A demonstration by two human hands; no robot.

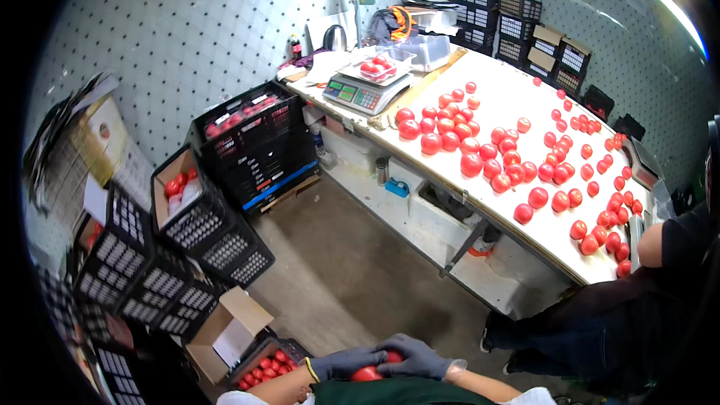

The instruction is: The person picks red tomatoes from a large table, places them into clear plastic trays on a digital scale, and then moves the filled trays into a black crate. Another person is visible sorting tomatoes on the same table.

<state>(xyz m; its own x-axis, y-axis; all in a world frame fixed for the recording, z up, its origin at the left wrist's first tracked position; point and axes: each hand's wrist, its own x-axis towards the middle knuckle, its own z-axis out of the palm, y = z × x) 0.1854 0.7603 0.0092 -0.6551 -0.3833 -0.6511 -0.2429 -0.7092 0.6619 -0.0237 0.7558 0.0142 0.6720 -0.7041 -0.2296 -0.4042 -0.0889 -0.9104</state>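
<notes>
Close to my dark green apron [388, 392], both hands wear grey gloves and come together around red tomatoes. My left hand [350, 362] curls over a tomato [367, 374] from the left. My right hand [419, 358] covers another tomato [395, 356] from the right, its fingers overlapping the first one. Much of both fruits is hidden by the gloves. Below and left of my left hand, a black crate [306, 350] holds more tomatoes [269, 370], with an opened cardboard box [205, 351] beside it.
A long worktable [495, 67] carries many loose tomatoes [471, 165]. At its far-left end, a digital scale [365, 93] bears a clear tray of tomatoes [378, 67]. Stacked black crates [253, 152] stand left. A person [607, 320] stands at the table's right end.
</notes>
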